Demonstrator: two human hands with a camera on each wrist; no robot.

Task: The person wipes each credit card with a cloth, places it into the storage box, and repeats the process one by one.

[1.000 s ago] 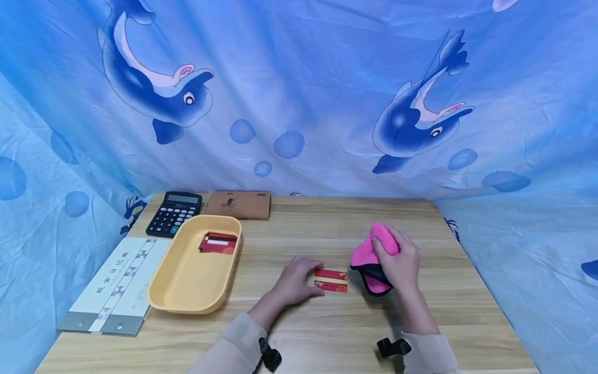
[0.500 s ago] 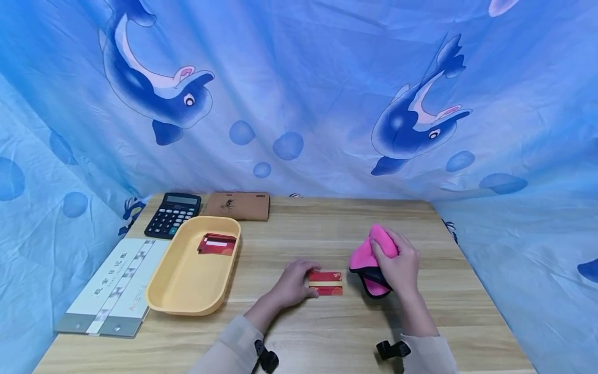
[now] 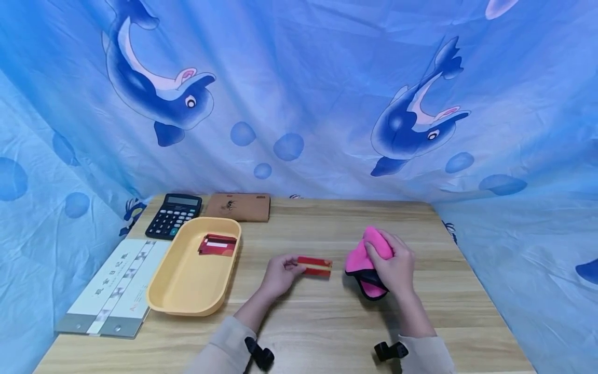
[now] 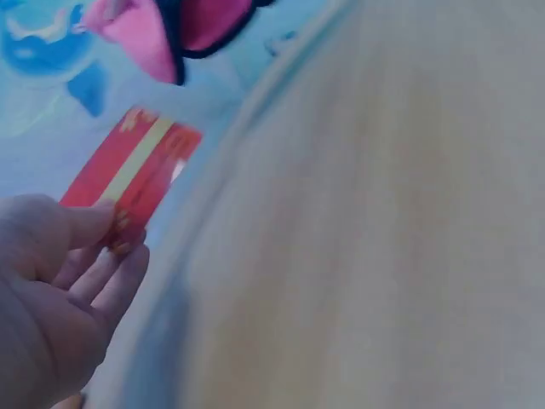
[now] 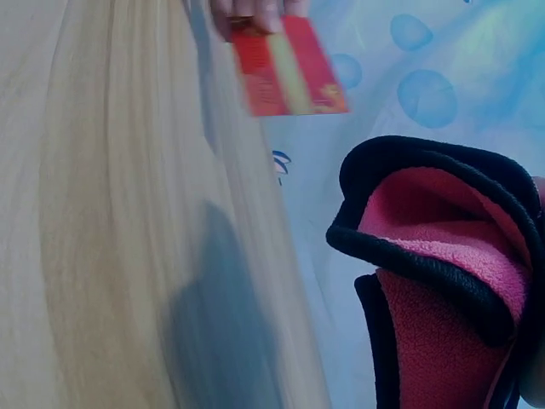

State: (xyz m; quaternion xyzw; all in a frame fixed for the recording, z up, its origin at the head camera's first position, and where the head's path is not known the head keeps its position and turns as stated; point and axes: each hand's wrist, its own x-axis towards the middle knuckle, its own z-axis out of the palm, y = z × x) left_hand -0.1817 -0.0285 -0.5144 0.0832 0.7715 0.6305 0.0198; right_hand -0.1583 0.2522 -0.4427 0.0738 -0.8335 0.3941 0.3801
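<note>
Between thumb and fingers, my left hand (image 3: 279,276) pinches a red card (image 3: 314,266) with a pale yellow stripe. The card is raised off the table and tilted; in the left wrist view the thumb lies over one end of the card (image 4: 136,166). On the right, my right hand (image 3: 396,262) grips a folded pink cloth (image 3: 362,258) with black edging, held above the wood. Seen from the right wrist, folds of the cloth (image 5: 451,247) gape towards the camera, and little of the hand shows.
A yellow tray (image 3: 187,291) with several red cards (image 3: 217,244) stands left on the wooden table (image 3: 299,332). Around it are a white and grey ledger (image 3: 112,291), a black calculator (image 3: 174,215) and a brown wallet-like case (image 3: 238,206). A blue dolphin curtain (image 3: 299,93) hangs behind.
My left hand has taken hold of the red card, lifted it off the table and drawn it left. The right hand keeps its grip on the pink cloth, shifted slightly left.
</note>
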